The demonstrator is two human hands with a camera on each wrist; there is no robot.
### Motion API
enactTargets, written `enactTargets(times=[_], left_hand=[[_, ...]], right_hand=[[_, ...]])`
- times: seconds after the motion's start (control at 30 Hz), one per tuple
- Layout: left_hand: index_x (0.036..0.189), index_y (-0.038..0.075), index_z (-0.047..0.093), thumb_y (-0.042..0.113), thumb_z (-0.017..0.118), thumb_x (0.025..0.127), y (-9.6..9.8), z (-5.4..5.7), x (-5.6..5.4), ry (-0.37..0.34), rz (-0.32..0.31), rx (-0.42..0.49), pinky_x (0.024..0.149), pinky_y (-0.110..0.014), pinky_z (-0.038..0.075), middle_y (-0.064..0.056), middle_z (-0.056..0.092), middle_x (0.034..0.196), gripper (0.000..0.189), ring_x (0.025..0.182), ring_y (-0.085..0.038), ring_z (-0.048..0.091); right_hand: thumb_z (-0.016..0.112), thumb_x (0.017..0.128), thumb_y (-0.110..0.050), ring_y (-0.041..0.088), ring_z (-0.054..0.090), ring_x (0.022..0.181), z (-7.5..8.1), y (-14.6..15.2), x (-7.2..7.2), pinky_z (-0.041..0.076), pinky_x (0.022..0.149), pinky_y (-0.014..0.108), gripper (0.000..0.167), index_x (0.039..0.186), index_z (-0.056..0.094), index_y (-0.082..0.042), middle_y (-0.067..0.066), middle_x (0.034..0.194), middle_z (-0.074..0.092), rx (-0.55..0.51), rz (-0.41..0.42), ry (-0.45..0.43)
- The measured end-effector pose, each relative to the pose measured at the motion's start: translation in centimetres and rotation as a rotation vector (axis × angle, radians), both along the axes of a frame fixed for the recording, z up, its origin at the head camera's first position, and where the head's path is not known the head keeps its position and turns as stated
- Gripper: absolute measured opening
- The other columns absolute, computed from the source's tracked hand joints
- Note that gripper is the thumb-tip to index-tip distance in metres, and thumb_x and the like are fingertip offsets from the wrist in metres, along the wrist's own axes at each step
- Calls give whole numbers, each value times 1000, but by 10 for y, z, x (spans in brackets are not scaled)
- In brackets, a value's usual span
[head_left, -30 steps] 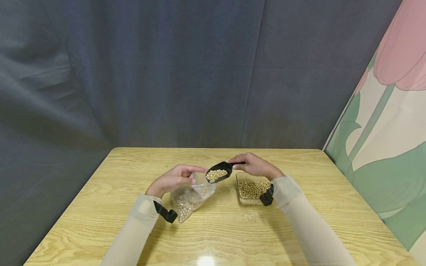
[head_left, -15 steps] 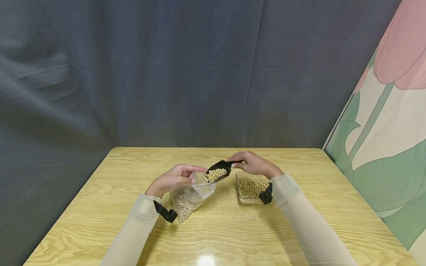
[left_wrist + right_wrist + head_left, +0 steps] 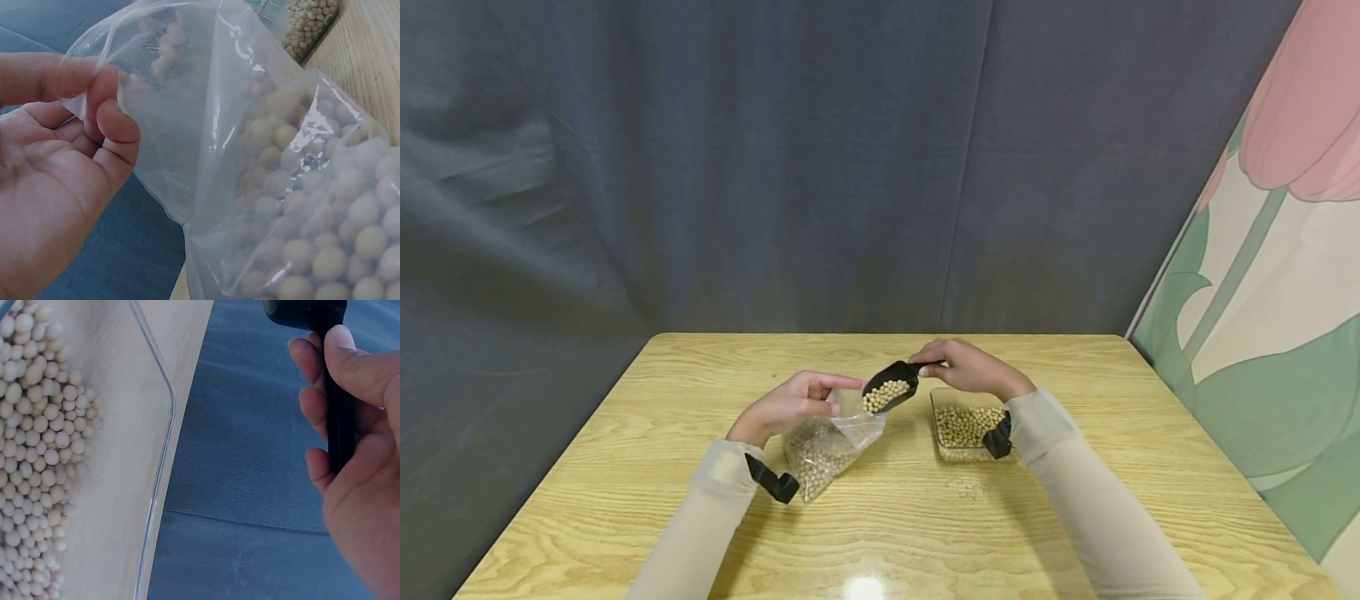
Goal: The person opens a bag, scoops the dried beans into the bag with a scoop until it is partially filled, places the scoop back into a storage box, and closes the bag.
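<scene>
My left hand [image 3: 786, 404] pinches the rim of a clear plastic bag [image 3: 206, 125], its index finger stretched along the mouth. Pale round beans [image 3: 331, 262], like soybeans, fill the lower part of the bag, which slumps on the table. In my right hand [image 3: 966, 367] is a black scoop [image 3: 891, 387], gripped by its handle [image 3: 339, 419] with the thumb along it. A load of beans [image 3: 886, 395] lies in the scoop, whose lip is tilted down at the bag's mouth, close to the left index fingertip.
A clear rectangular container [image 3: 946, 455] holding more beans [image 3: 37, 444] stands on the wooden table [image 3: 880, 533], below my right wrist. Faint small clear bits [image 3: 966, 488] lie in front of it. A dark curtain [image 3: 805, 167] hangs behind the table, and a flower-patterned panel [image 3: 1300, 333] is at right.
The right hand has risen slightly and shifted a little left, tipping the scoop further toward the bag. Beans have slid toward the scoop's lip. The left hand and bag have stayed put.
</scene>
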State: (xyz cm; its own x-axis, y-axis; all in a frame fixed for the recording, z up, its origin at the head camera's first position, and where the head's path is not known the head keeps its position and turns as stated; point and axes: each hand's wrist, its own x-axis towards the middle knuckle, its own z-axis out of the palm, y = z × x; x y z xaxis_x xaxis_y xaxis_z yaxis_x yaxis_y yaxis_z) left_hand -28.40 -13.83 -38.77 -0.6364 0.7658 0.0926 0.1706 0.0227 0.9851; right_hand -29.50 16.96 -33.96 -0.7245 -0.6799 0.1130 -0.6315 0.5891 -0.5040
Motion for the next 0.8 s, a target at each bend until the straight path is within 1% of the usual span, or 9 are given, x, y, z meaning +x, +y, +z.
enactTargets(times=[0.17,0.33,0.53,0.8], left_hand=[[137,-15,40,-9,50,89,0,1,1,4,3,-7,68,-22,44,7,50,68,49,65,-6,44],[138,-15,40,-9,49,90,-1,1,1,3,6,-13,68,-22,44,7,50,68,49,65,-7,45],[138,-16,38,-9,48,91,-2,1,2,-2,-4,-2,68,-23,45,6,49,67,48,64,-7,44],[138,-13,41,-7,49,91,-3,1,1,-5,5,-20,72,-25,46,6,54,71,49,68,-9,48]], right_hand=[[56,96,-8,29,61,108,0,0,-1,51,87,42,32,126,63,-2,14,120,65,2,6,19],[56,96,-9,29,61,110,1,-2,-1,50,89,43,32,126,63,-2,15,121,65,15,12,38],[57,95,-9,28,61,109,3,-4,-2,50,90,43,31,124,64,-2,14,119,66,21,26,69],[58,94,-5,27,61,106,7,-6,-1,50,88,42,30,122,66,-1,14,118,66,25,31,89]])
